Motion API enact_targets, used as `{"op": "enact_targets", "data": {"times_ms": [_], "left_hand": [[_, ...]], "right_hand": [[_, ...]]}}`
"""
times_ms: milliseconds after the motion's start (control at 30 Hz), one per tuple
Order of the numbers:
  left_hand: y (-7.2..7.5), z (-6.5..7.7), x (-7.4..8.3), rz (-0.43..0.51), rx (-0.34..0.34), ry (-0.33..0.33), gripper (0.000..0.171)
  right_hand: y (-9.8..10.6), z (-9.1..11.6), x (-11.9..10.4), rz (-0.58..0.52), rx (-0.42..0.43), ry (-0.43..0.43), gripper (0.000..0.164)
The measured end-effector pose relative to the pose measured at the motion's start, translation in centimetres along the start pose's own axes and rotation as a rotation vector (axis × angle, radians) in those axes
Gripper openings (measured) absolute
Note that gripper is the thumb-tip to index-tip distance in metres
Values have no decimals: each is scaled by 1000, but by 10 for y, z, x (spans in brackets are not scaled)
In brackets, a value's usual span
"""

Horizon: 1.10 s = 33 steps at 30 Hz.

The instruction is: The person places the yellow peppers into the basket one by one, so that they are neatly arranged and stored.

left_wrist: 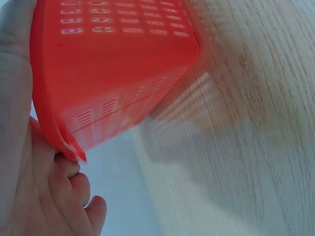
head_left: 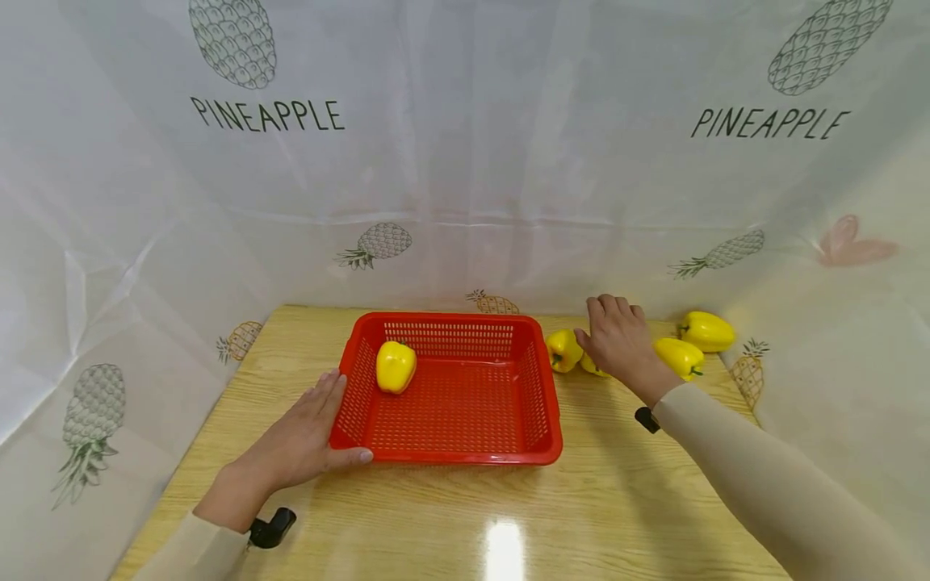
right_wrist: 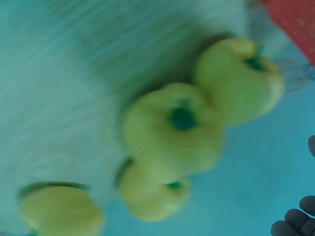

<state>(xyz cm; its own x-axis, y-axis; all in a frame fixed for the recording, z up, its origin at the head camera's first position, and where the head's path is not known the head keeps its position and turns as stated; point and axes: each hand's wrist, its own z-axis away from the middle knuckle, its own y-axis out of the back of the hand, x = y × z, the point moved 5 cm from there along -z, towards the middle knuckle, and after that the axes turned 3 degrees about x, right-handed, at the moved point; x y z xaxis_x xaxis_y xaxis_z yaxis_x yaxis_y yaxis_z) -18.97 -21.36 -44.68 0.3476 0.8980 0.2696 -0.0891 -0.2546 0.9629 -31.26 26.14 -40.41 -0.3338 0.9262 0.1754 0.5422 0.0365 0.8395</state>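
Note:
A red plastic basket (head_left: 450,457) with slotted walls stands on the table, holding one yellow bell pepper (head_left: 395,367) at its left. My left hand (head_left: 301,428) rests against the basket's left side, its fingers along the rim and its thumb over the near left corner. To the basket's right, my right hand (head_left: 621,339) hovers over a row of yellow bell peppers (right_wrist: 172,142), with nothing in its grasp. One bell pepper (head_left: 563,352) lies close to the basket's right wall. The hand partly hides another bell pepper (head_left: 592,366) beside it.
Two more bell peppers, one nearer (head_left: 677,356) and one farther back (head_left: 707,332), lie right of my right hand. A pale curtain (head_left: 465,177) printed with pineapples hangs behind and around the wooden table (head_left: 436,516).

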Motion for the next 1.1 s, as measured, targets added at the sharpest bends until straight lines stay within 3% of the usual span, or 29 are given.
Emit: {"op": "enact_targets", "data": {"times_ms": [200, 400, 700, 1100], "left_hand": [[-1, 0, -3, -3, 7, -4, 132], [-1, 0, -3, 14, 7, -2, 131], [-3, 1, -3, 23, 1, 12, 134], [-2, 0, -3, 28, 4, 5, 133]], "right_hand": [[-22, 20, 15, 15, -104, -74, 44], [-42, 32, 17, 29, -173, -86, 45], [-55, 45, 11, 9, -210, -48, 41], [-48, 67, 20, -26, -164, -6, 46]]}}
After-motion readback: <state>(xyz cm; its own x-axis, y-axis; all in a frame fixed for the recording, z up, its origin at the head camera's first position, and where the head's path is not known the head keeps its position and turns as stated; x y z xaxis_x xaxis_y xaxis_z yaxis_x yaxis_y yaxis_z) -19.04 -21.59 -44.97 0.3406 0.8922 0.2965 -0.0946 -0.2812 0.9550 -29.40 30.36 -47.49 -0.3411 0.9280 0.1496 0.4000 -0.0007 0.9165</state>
